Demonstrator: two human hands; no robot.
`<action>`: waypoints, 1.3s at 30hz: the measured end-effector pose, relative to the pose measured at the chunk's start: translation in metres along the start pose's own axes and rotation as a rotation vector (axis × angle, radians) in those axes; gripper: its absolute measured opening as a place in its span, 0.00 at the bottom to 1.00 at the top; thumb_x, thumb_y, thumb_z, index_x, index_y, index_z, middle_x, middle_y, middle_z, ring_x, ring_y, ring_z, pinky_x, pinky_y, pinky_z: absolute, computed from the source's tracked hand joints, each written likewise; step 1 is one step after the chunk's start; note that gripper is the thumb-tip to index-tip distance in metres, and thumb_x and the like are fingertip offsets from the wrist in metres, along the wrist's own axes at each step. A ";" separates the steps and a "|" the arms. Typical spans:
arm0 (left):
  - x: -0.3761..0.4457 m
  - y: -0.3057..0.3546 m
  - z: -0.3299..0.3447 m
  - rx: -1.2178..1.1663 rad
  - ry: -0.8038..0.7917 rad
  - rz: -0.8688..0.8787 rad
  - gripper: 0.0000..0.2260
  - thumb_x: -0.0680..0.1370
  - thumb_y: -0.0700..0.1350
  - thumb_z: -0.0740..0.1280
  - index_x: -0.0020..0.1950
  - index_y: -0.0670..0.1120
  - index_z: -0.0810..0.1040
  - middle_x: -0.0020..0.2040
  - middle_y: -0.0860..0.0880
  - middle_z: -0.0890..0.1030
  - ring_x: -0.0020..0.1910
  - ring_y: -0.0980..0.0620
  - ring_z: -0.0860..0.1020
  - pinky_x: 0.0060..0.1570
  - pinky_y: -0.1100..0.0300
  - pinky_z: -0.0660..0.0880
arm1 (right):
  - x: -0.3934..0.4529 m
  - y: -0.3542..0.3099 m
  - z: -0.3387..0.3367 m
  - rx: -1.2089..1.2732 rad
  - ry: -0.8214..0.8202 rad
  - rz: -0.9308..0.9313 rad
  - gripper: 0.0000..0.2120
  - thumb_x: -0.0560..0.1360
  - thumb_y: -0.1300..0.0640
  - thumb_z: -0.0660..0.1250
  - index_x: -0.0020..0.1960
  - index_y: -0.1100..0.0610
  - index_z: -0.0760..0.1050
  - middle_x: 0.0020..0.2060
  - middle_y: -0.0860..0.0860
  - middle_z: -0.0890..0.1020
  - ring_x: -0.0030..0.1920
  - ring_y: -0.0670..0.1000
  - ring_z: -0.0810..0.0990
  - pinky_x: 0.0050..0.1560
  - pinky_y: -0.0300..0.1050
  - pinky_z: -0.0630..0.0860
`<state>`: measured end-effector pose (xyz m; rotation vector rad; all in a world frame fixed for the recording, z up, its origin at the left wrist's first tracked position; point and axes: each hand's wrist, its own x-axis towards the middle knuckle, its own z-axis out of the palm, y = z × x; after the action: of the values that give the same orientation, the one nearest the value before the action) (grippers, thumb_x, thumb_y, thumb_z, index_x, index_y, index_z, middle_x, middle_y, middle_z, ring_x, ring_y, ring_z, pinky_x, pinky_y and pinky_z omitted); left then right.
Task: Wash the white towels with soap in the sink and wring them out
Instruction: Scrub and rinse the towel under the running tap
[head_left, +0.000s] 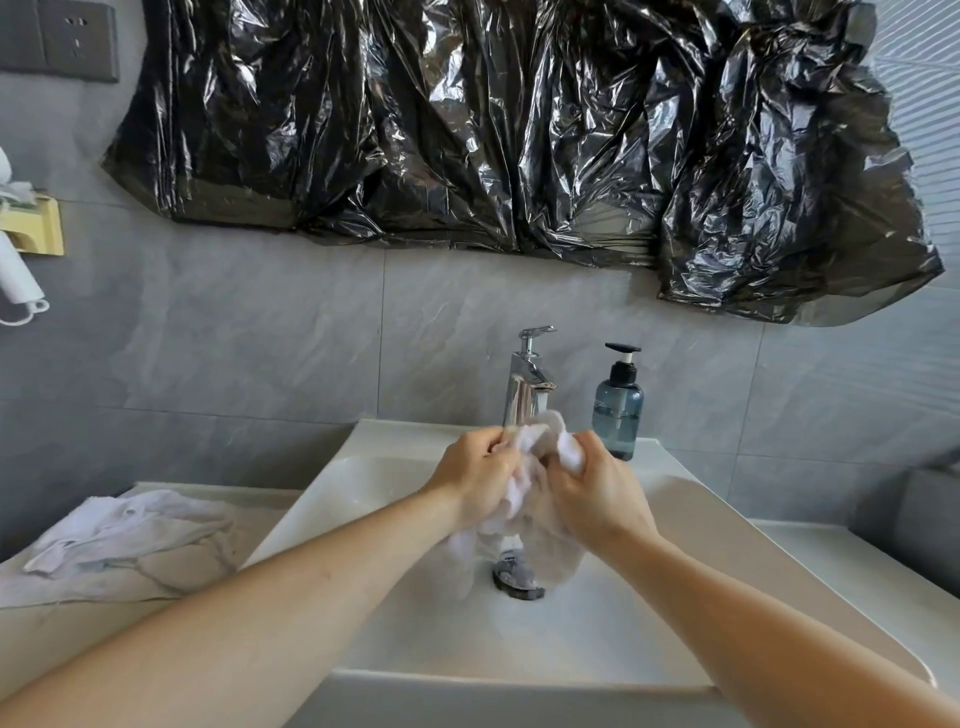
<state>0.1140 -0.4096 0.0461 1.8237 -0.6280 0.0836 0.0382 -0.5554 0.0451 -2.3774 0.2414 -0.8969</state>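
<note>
**Towel bunched between both hands over the sink**

Towel (524, 483), white and wet, is held above the basin of the sink (597, 639), just in front of the chrome faucet (527, 384). The left hand (475, 480) grips its left side with fingers curled round the cloth, and the right hand (597, 499) pinches a fold of it at the top while the rest of its grip closes on the fabric below. The two hands sit close together, with the cloth crumpled between them and a loose end hanging down toward the drain (517, 577). Whether water runs from the faucet is hard to make out, since the cloth covers the spout.

A second white towel (124, 525) lies rumpled on the marble-patterned bench (104, 618) to the left of the sink, well apart from the hands. A blue-grey soap bottle (618, 410) with a black pump stands upright on the sink's back ledge, just right of the faucet. Black plastic sheeting (519, 130) covers the wall above.
</note>
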 end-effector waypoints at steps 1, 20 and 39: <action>0.000 -0.001 0.002 0.027 -0.007 0.000 0.11 0.71 0.56 0.59 0.34 0.54 0.77 0.36 0.53 0.83 0.41 0.48 0.79 0.42 0.55 0.72 | 0.000 0.000 0.000 -0.018 -0.023 0.007 0.08 0.76 0.46 0.62 0.46 0.49 0.71 0.39 0.46 0.82 0.42 0.54 0.80 0.44 0.53 0.78; 0.003 0.000 -0.010 0.393 0.084 0.295 0.03 0.66 0.46 0.56 0.34 0.47 0.66 0.37 0.52 0.74 0.44 0.43 0.72 0.41 0.53 0.69 | 0.007 0.012 -0.007 -0.006 0.055 -0.028 0.08 0.78 0.51 0.59 0.42 0.52 0.66 0.35 0.47 0.77 0.37 0.52 0.74 0.33 0.48 0.65; -0.005 -0.029 -0.024 1.006 -0.349 -0.070 0.11 0.76 0.44 0.66 0.57 0.53 0.70 0.62 0.49 0.78 0.59 0.44 0.77 0.48 0.55 0.71 | -0.004 0.024 0.006 -0.444 -0.674 0.166 0.27 0.72 0.41 0.66 0.68 0.50 0.70 0.63 0.51 0.79 0.60 0.55 0.77 0.58 0.49 0.74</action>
<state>0.1290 -0.3807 0.0281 2.8701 -0.8464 0.0321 0.0399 -0.5709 0.0253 -2.8534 0.3839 0.0778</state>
